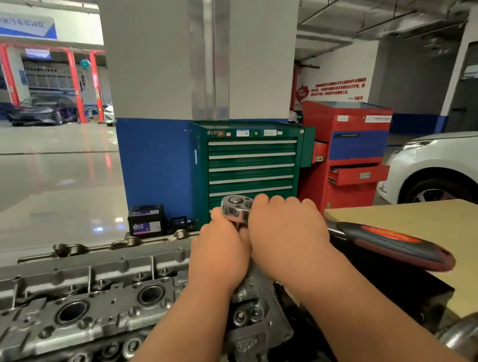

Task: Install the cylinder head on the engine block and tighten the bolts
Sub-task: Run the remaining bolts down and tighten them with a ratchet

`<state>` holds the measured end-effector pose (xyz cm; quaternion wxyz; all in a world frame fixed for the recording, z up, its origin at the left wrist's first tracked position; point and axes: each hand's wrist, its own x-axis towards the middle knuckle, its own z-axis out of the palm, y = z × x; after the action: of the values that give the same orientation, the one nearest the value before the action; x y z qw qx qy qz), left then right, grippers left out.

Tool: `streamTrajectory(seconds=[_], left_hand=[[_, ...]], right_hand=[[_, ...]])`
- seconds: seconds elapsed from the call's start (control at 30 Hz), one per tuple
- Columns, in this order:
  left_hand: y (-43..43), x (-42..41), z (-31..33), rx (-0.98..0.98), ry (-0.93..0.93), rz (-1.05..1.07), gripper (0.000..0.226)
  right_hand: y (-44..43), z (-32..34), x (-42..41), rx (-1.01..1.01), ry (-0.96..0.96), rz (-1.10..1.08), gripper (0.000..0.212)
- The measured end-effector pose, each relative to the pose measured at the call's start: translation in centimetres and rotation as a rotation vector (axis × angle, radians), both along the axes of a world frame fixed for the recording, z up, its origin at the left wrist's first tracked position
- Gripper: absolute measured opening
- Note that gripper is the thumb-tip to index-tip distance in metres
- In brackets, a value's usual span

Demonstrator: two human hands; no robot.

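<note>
Cylinder head (75, 296) fills the lower left with its plug wells facing up. It looks seated on the block, though the block itself is out of sight. By my reading you are at the bolt-tightening step, not the fitting.

Your left hand (220, 256) is curled round whatever drops from the ratchet (236, 207). Your fingers hide whether that is a socket or an extension. The thumb rests against the chrome drive end.

Your right hand (285, 233) is wrapped over the ratchet's neck just right of the drive end, knuckles up. The red-and-black handle (397, 248) sticks out free toward 3 o'clock, over the edge of the bench (450, 222).

From your grip, the cylinder head runs away toward 8 o'clock. The bolt you are on would be at its right end, straight under your left fist, and it cannot be seen.

The next move probably calls for sliding your right hand out along the handle for leverage. Let the left press down so the socket stays square on the bolt. Mind the bench at 3 o'clock, since it may cut the swing short.
</note>
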<state>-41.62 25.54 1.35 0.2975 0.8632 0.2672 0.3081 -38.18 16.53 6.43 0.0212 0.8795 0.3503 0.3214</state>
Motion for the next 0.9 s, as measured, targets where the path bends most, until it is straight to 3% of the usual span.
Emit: streamTrajectory(seconds=[0.13,0.2,0.3,0.4,0.5,0.6,0.7,0.8,0.9], left_hand=[[-0.1,0.3,0.2,0.076,0.002,0.028,0.026],[-0.4,0.1,0.2,0.083,-0.004,0.026,0.024],[-0.4,-0.1,-0.1,0.099,0.024,-0.005,0.023],[0.0,0.1,-0.1,0.044,0.029,-0.013,0.025],[0.0,0.2,0.2,0.061,0.002,0.007,0.02],[-0.5,0.0,0.2,0.073,-0.004,0.007,0.024],[-0.2,-0.1,0.2,0.043,0.04,-0.015,0.023],[0.2,-0.1,0.0,0.019,0.0,-0.006,0.02],[0.2,0.3,0.0,0.052,-0.045,0.006,0.023]], right_hand=[[1.1,2.7,3.7,-0.018,0.203,0.244,0.018],[1.1,3.2,3.7,-0.099,0.276,0.248,0.017],[-0.3,1.3,0.9,-0.11,0.125,0.035,0.028],[-0.6,-0.6,-1.2,-0.044,-0.009,0.004,0.026],[0.5,1.7,1.8,0.016,0.082,0.121,0.017],[0.7,3.2,3.1,-0.118,0.268,0.196,0.014],[0.6,0.8,0.7,-0.086,0.072,0.01,0.017],[0.4,-0.8,0.4,0.017,-0.105,-0.002,0.014],[0.2,2.1,3.6,-0.019,0.153,0.209,0.021]])
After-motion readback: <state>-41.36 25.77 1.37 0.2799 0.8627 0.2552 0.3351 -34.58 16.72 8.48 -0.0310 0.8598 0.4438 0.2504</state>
